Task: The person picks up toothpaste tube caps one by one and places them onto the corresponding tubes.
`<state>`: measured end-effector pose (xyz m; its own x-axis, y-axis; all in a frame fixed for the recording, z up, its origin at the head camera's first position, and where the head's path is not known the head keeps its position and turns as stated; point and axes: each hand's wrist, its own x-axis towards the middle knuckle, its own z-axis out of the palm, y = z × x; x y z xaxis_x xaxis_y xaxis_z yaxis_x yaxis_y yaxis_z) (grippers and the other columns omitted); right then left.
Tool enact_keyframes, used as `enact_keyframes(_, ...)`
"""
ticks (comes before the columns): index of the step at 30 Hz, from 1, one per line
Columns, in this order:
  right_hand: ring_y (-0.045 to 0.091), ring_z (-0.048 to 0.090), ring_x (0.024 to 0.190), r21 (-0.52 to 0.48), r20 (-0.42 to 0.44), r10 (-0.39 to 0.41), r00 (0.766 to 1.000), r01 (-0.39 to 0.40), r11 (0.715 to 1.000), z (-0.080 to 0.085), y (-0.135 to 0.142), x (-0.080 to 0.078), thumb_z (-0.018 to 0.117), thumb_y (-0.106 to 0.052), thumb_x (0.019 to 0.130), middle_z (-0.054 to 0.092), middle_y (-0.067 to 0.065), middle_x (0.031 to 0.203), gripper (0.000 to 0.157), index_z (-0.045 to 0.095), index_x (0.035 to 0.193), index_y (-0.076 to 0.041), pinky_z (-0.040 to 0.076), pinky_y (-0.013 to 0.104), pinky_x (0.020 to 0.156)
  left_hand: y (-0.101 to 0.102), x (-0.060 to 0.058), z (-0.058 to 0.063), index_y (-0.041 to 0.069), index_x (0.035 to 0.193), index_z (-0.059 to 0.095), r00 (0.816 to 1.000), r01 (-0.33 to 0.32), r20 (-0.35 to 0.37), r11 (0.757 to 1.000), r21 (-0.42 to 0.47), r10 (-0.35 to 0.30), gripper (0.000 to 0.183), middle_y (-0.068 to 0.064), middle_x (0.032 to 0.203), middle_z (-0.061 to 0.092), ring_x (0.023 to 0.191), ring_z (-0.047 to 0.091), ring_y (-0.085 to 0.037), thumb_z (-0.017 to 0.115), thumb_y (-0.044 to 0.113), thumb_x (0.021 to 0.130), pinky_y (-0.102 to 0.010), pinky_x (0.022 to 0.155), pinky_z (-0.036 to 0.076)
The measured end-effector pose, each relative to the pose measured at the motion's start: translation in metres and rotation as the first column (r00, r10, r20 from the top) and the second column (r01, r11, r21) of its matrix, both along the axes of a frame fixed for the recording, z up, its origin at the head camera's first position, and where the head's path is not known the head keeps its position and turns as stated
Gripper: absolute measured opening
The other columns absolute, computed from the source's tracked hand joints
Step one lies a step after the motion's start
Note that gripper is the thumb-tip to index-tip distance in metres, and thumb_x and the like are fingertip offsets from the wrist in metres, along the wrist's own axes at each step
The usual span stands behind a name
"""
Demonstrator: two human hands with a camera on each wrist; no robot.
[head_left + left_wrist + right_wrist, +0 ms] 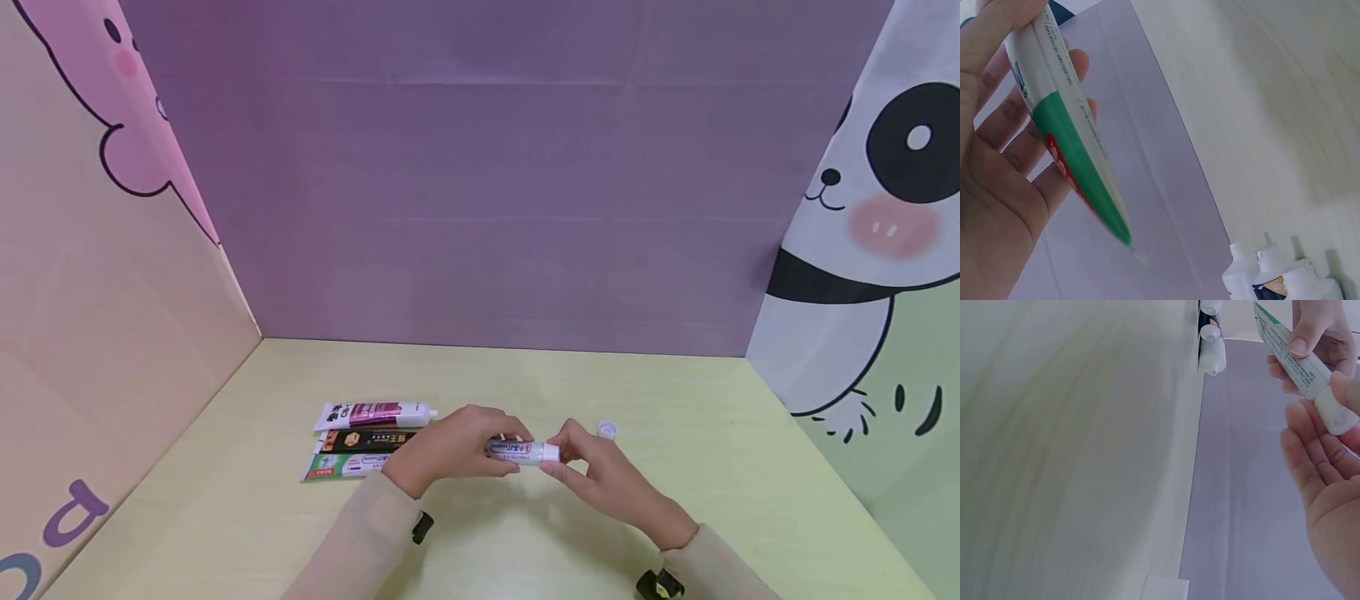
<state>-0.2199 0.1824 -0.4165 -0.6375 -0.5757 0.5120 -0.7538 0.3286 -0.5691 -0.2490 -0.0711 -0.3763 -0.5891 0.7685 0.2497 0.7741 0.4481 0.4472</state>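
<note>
A white toothpaste tube with a green end [1079, 162] is held above the table by my left hand [468, 442], thumb on one side and fingers on the other. Its capped end points right. My right hand [600, 467] pinches the white cap [1333, 415] between thumb and fingers. On the table, left of my hands, three more tubes lie side by side: a white and purple tube [382, 414], a black and gold tube [367, 441] and a white and green tube [348, 467]. My left hand and wrist partly cover the nearer two.
Behind my right hand, a small white cap [607, 430] lies on the pale wooden table [712, 417]. A purple backdrop [495, 208] stands along the far edge. Panels with cartoon figures enclose the left side [135, 292] and right side [885, 350].
</note>
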Motion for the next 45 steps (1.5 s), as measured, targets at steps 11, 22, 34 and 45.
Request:
enact_keyframes(11, 0.011, 0.069, 0.086, -0.04, 0.036, -0.032, 0.999, 0.033, 0.999, 0.002, 0.011, 0.003, 0.07, -0.006, 0.094, 0.071, -0.001, 0.105, 0.021, 0.053, 0.103, -0.013, 0.057, 0.033, 0.081, -0.028, 0.001, -0.002, 0.02, 0.12, 0.072, 0.997, -0.081, 0.002, 0.997, -0.017, 0.081, 0.04, 0.013, 0.1, 0.066, 0.078, 0.055, -0.006, 0.083, 0.016, 0.082, -0.022, 0.071, 0.05)
enact_keyframes(22, 0.011, 0.068, 0.084, -0.033, 0.107, -0.043, 0.993, 0.047, 0.998, 0.002, 0.022, 0.006, 0.069, -0.01, 0.095, 0.069, -0.003, 0.103, 0.019, 0.054, 0.106, -0.014, 0.056, 0.031, 0.075, -0.048, 0.004, -0.003, 0.015, 0.117, 0.073, 0.997, -0.078, 0.017, 0.996, 0.033, 0.077, 0.036, 0.013, 0.097, 0.065, 0.079, 0.057, -0.007, 0.082, 0.014, 0.082, -0.027, 0.072, 0.053)
enact_keyframes(34, 0.006, 0.062, 0.079, 0.083, 0.074, -0.123, 0.99, 0.116, 0.99, 0.005, 0.026, 0.007, 0.081, -0.02, 0.086, 0.065, -0.014, 0.09, 0.021, 0.065, 0.1, -0.021, 0.053, 0.034, 0.065, -0.05, 0.005, -0.011, 0.012, 0.115, 0.074, 0.997, -0.076, 0.018, 0.997, -0.02, 0.077, 0.034, 0.008, 0.102, 0.069, 0.08, 0.059, -0.003, 0.083, 0.015, 0.082, -0.026, 0.075, 0.053)
enact_keyframes(45, 0.003, 0.061, 0.078, 0.203, 0.157, -0.109, 0.982, 0.076, 0.976, 0.003, 0.026, 0.009, 0.082, -0.016, 0.084, 0.065, -0.016, 0.086, 0.021, 0.066, 0.098, -0.018, 0.054, 0.031, 0.07, -0.048, 0.009, -0.021, 0.012, 0.11, 0.075, 0.998, -0.052, 0.03, 0.996, -0.071, 0.054, 0.03, 0.01, 0.099, 0.069, 0.08, 0.058, -0.003, 0.083, 0.013, 0.081, -0.022, 0.076, 0.052)
